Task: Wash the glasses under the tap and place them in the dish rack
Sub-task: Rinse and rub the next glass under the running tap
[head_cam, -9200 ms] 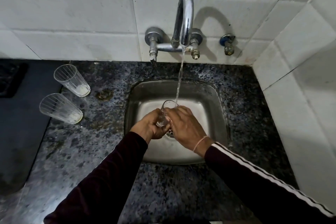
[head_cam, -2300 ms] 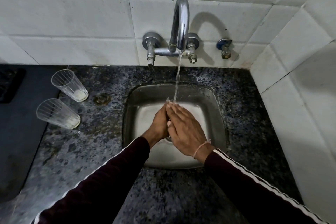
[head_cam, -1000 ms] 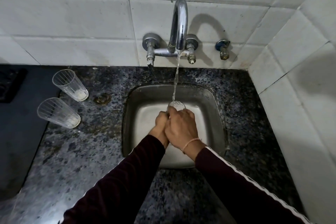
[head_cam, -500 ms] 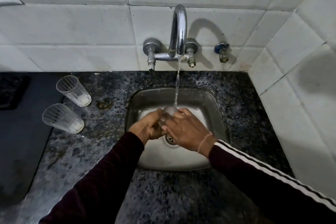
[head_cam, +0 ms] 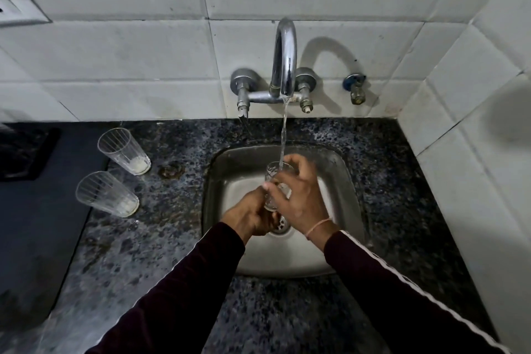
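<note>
Two ribbed clear glasses (head_cam: 124, 151) (head_cam: 107, 194) stand on the speckled dark granite counter (head_cam: 161, 238), left of the square steel sink (head_cam: 339, 181). Over the basin, a third glass (head_cam: 274, 181) is held mouth-up beneath a thin stream from the curved chrome tap (head_cam: 284, 57). The left hand (head_cam: 253, 215) curls around its base; the right hand (head_cam: 298, 198) wraps its side, fingers bent over the rim. Half a second earlier the hands sat lower and closer together, covering most of the glass.
</note>
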